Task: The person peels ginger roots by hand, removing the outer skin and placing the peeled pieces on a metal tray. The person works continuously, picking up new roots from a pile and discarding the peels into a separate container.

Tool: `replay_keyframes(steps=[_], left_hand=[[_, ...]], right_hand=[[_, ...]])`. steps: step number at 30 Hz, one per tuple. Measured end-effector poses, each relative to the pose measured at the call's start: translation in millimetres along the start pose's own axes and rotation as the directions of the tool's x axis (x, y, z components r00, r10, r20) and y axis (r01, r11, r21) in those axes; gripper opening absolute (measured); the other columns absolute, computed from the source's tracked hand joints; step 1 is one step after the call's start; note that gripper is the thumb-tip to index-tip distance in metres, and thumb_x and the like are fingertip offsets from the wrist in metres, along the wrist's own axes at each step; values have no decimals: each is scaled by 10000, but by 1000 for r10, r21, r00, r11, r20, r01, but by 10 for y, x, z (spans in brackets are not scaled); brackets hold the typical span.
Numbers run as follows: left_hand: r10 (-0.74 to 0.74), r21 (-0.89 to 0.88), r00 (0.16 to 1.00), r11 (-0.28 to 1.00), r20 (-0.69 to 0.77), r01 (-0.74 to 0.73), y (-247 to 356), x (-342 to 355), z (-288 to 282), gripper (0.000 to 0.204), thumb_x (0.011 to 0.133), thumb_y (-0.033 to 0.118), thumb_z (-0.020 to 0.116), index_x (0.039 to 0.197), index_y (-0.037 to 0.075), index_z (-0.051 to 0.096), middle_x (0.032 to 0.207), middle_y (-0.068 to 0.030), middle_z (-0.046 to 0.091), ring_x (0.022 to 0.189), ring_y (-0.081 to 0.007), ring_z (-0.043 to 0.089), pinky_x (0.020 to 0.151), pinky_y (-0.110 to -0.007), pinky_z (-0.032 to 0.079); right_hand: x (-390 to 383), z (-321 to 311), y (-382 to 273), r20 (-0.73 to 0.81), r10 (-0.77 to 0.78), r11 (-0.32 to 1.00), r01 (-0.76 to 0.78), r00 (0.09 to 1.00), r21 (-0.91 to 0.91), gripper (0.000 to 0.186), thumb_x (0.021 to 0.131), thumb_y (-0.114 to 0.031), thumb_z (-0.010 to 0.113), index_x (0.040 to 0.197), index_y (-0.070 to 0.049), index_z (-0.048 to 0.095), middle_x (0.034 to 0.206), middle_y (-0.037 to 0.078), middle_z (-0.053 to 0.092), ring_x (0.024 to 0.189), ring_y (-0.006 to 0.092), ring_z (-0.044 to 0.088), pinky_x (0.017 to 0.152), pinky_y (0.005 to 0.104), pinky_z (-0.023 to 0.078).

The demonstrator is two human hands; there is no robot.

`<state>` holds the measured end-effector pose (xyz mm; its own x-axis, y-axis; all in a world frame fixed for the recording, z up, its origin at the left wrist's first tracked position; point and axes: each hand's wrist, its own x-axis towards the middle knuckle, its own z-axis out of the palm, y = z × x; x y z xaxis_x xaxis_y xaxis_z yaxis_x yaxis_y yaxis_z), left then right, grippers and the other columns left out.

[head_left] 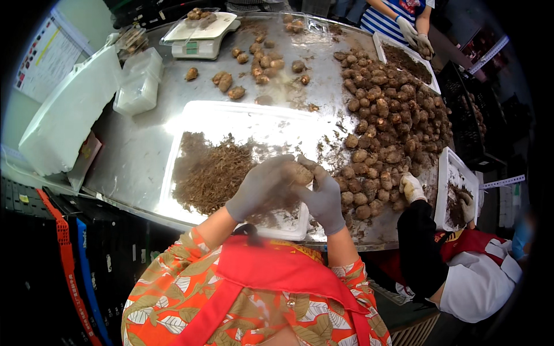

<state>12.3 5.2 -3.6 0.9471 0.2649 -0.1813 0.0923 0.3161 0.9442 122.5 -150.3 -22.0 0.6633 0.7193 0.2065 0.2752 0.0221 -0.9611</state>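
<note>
My left hand (pixel 259 187) and my right hand (pixel 324 199), both in grey gloves, are closed around a brown taro corm (pixel 302 174). They hold it between them above a shallow white foam tray (pixel 242 106). Fingers hide part of the corm, and the left hand is slightly blurred. Inside the tray lies a heap of brown fibrous peelings (pixel 213 173), left of my hands. To the right, a large pile of unsorted-looking taro corms (pixel 398 115) covers the metal table (pixel 124 173).
A digital scale (pixel 202 37) stands at the back left, with loose corms (pixel 266 60) nearby. Clear plastic boxes (pixel 138 86) sit at the left. Co-workers' gloved hands (pixel 412 187) work at the right, beside another white tray (pixel 456 164), and at the far right.
</note>
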Motion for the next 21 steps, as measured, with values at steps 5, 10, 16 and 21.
replay_keyframes(steps=[5, 10, 16, 21], left_hand=[[268, 417, 955, 888, -128, -194, -83, -71, 98, 456, 924, 75, 619, 1373, 43, 552, 1123, -98, 686, 992, -147, 664, 869, -279, 537], [448, 495, 890, 794, -82, -353, -102, -185, 114, 312, 892, 40, 649, 1201, -3, 662, 1026, -69, 691, 884, -86, 632, 779, -247, 522], [403, 407, 906, 855, -127, -322, -217, -329, 183, 144, 894, 42, 656, 1024, -12, 687, 946, -63, 686, 789, -89, 624, 680, -248, 511], [315, 559, 936, 810, -157, -179, -337, -445, 108, 122, 897, 72, 651, 986, -3, 689, 939, -88, 679, 791, -144, 643, 692, -270, 515]], right_hand=[[-92, 47, -6, -90, -22, 995, 13, 996, -96, 504, 796, -44, 758, 1282, -43, 622, 1160, 128, 696, 1034, 226, 682, 910, 329, 536], [-184, 99, -51, -81, -17, 1000, 17, 997, 7, 529, 819, 23, 717, 1327, 18, 566, 1190, 111, 664, 1071, 178, 634, 937, 307, 506], [-386, 158, -67, -124, 17, 999, -13, 992, 35, 501, 817, 20, 715, 1302, 7, 590, 1151, 119, 667, 1025, 176, 644, 898, 290, 512], [-468, 120, -77, -182, -85, 988, 59, 980, -142, 473, 817, 22, 712, 1273, -4, 591, 1168, 105, 644, 1004, 171, 635, 859, 286, 520]])
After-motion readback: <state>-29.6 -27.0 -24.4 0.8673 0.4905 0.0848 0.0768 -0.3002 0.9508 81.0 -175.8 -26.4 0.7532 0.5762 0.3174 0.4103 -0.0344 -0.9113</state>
